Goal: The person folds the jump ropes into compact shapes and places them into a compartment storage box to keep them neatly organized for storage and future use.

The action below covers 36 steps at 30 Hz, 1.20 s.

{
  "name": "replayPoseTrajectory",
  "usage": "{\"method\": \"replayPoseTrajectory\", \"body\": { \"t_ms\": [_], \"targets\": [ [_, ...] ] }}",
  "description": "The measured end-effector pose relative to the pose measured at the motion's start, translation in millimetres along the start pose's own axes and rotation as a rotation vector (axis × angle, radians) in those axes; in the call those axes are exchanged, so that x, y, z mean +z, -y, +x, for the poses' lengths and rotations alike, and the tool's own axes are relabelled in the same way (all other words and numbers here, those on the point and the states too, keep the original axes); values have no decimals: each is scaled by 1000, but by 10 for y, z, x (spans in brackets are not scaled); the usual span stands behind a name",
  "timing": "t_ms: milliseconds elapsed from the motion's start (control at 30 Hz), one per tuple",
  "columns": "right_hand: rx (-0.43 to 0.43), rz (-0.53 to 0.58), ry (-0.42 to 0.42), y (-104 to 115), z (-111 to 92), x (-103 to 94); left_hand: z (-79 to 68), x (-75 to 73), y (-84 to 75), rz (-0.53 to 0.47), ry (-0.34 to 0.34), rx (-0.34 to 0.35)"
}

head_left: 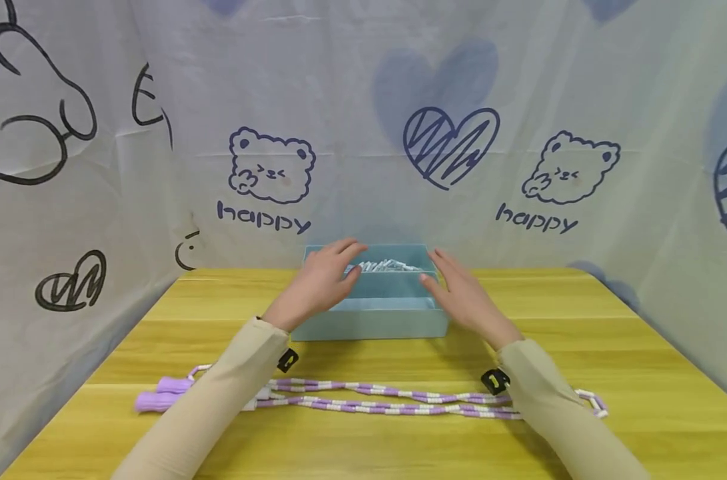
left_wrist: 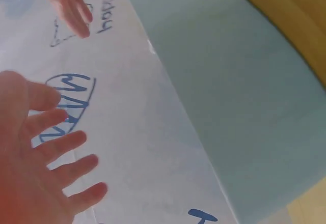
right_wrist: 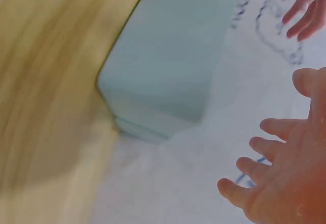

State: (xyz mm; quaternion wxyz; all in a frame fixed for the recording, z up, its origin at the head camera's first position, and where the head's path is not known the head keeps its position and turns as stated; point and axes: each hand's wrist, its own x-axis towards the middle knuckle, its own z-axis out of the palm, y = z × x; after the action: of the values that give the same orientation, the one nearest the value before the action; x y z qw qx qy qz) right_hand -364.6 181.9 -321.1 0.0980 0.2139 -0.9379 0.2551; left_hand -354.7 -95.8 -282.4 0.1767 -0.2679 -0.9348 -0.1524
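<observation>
A pale blue box (head_left: 369,325) with a front and a rear compartment stands toward the far side of the table. In its rear compartment lies a pile of small white tube-like pieces (head_left: 390,265). My left hand (head_left: 320,281) hovers over the box's left side with fingers spread, and its palm and fingers (left_wrist: 76,173) show bare in the left wrist view. At the right side of the box is my right hand (head_left: 466,295), its fingers (right_wrist: 257,172) also apart and holding nothing. Nearer to me lies a purple and white beaded jump rope (head_left: 393,408), folded lengthwise.
The rope's purple handles (head_left: 159,401) lie at the left, partly behind my left sleeve (head_left: 213,400). My right sleeve (head_left: 555,400) crosses over the rope's other end. A printed white cloth (head_left: 363,167) hangs behind the wooden table (head_left: 363,447) and along its sides.
</observation>
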Motion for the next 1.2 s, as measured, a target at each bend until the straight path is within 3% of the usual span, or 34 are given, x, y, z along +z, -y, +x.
{"method": "replayPoseTrajectory", "body": {
  "t_ms": [200, 367, 733, 933, 1100, 1200],
  "targets": [
    [-89, -41, 19, 227, -295, -194, -198, -81, -10, -51, -159, 84],
    [-183, -66, 37, 409, -464, -207, -440, -163, 60, -13, -171, 103],
    [-327, -105, 117, 549, -840, -68, -972, -327, 226, -67, -8, 99],
    [-416, -114, 193, 637, -978, 39, -1228, -369, 296, -132, 137, 127],
    [-477, -91, 250, 677, -1010, 150, -1430, -392, 353, -145, 245, 111],
    [-489, -83, 280, 678, -1011, 205, -1556, -426, 396, -146, 342, 78]
  ]
}}
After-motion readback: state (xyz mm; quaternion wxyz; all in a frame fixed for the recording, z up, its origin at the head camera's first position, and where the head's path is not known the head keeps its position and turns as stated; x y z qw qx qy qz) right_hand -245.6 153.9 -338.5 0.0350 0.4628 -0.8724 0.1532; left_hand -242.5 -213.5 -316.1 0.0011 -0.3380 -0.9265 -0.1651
